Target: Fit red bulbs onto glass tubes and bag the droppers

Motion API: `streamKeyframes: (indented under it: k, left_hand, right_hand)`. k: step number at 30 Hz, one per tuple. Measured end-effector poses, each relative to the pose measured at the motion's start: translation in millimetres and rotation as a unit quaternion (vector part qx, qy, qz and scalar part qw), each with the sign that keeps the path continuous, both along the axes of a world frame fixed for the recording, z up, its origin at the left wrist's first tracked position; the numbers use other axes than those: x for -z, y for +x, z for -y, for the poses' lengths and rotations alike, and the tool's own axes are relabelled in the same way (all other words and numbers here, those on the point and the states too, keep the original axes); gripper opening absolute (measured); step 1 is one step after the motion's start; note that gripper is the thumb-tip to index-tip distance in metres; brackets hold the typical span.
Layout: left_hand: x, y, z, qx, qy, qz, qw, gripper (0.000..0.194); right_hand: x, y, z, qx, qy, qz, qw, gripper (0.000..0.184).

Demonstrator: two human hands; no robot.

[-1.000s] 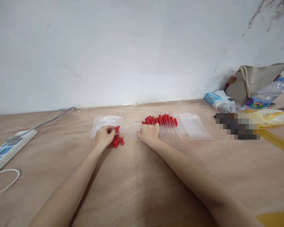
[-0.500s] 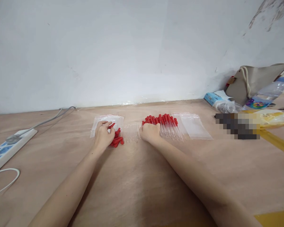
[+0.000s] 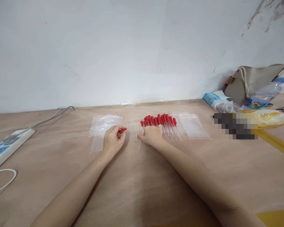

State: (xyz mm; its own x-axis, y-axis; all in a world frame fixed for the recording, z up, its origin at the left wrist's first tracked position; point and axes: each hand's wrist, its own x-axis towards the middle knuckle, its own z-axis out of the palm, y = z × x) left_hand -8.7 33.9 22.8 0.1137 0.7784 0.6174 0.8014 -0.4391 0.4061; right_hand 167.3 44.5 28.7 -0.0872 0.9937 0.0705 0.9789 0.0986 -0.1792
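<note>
My left hand (image 3: 113,140) is closed, its fingertips pinching a red rubber bulb (image 3: 123,130) just left of a row of bare clear tubes (image 3: 133,130). Other red bulbs are mostly hidden by that hand. My right hand (image 3: 153,135) is closed at the right end of the row, on a dropper (image 3: 142,124) with a red bulb on top; its thin tube slants down past the fingers. Behind and right of this hand lie several droppers with red bulbs (image 3: 164,118) side by side, bulbs toward the wall.
Clear zip bags (image 3: 96,143) lie at the left, and another zip bag (image 3: 195,129) at the right. Further right are a blue tissue pack (image 3: 209,98), a grey bag (image 3: 257,78), a plastic bottle (image 3: 269,91) and yellow packaging (image 3: 272,119). A power strip (image 3: 19,142) with a cable sits far left.
My left hand has moved right with a red bulb, uncovering more of the zip bags. A red-bulbed dropper now shows apart at my right hand, its tube tip lower than the row.
</note>
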Motion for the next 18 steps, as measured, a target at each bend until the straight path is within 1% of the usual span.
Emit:
streamKeyframes:
  k: [4,7,10,13,16,18]
  left_hand:
    - [6.2,3.8,2.3,0.016,0.002,-0.001,1.000,0.011]
    - [13.8,10.2,8.0,0.056,0.006,-0.003,0.998,0.015]
    - [21.1,17.2,15.0,0.097,0.016,-0.009,0.995,0.018]
    - [24.4,20.9,20.4,0.127,0.016,-0.017,0.992,0.016]
    - [23.1,21.1,23.8,0.130,0.010,-0.045,0.990,0.015]
    - [20.7,21.1,25.8,0.113,0.004,-0.072,0.991,0.014]
  right_hand:
    - [-0.8,2.5,3.6,-0.003,-0.022,-0.015,1.000,0.035]
    - [0.6,4.4,5.6,0.012,-0.030,-0.023,0.999,0.027]
    - [2.9,4.9,7.4,0.012,-0.017,-0.020,1.000,0.023]
    - [1.8,6.1,10.8,-0.005,-0.005,-0.019,1.000,0.021]
    - [-3.0,14.3,16.4,-0.022,0.010,-0.041,0.999,0.023]
    - [-4.8,25.5,21.3,-0.061,0.044,-0.074,0.994,0.023]
